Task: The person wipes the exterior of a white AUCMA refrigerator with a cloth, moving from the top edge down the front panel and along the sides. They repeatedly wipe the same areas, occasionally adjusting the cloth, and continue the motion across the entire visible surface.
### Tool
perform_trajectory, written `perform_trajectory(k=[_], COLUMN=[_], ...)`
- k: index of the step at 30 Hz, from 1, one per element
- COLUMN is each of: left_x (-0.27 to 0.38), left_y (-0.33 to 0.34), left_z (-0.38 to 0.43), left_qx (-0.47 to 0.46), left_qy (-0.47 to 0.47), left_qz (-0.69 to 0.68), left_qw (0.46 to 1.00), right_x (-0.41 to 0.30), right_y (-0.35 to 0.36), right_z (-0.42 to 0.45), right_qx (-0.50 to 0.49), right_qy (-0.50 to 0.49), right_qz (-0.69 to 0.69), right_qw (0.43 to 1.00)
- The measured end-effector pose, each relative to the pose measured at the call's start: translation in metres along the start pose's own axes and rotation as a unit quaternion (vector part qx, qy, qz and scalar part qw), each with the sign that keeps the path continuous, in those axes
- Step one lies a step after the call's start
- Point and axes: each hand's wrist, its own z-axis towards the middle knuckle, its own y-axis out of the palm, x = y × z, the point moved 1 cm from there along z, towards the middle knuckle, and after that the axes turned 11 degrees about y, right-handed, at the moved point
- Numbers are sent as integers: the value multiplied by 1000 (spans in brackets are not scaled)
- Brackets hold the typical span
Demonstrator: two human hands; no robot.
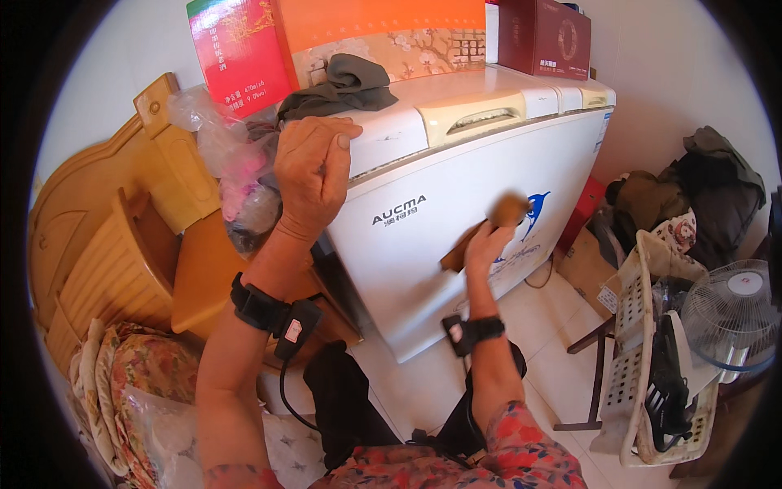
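A white AUCMA chest freezer [415, 275] stands before me, with a cream lid handle [470, 116] and a blue dolphin picture on its front. In my right hand [484, 247] is a brown cloth [462, 247], held at the front panel over the dolphin; part of it is blurred. My left hand [314, 174] is at the lid's near left corner, fingers bent together and nothing visible in them. Just behind those fingers, a dark grey-green cloth [351, 85] lies crumpled on the lid.
Boxes stand on the freezer: a red one [244, 55], an orange one [379, 36] and a maroon one [544, 40]. To the left are plastic bags [235, 165] and a wooden headboard [91, 177]. A plastic basket [629, 348], a fan [730, 312] and piled clothes [715, 202] are at right.
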Motion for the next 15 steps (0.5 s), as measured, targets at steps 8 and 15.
perform_trajectory(k=[8, 15], left_x=[1, 2], left_y=[0, -3], left_z=[1, 0], left_qx=[-5, -23], left_qy=[4, -17], left_qz=[9, 1], left_qw=[1000, 1000], right_x=[-91, -51], right_y=[1, -10], right_z=[-48, 26], right_qx=[-73, -29], right_qy=[-313, -64], right_qz=[41, 134], right_qw=[946, 989])
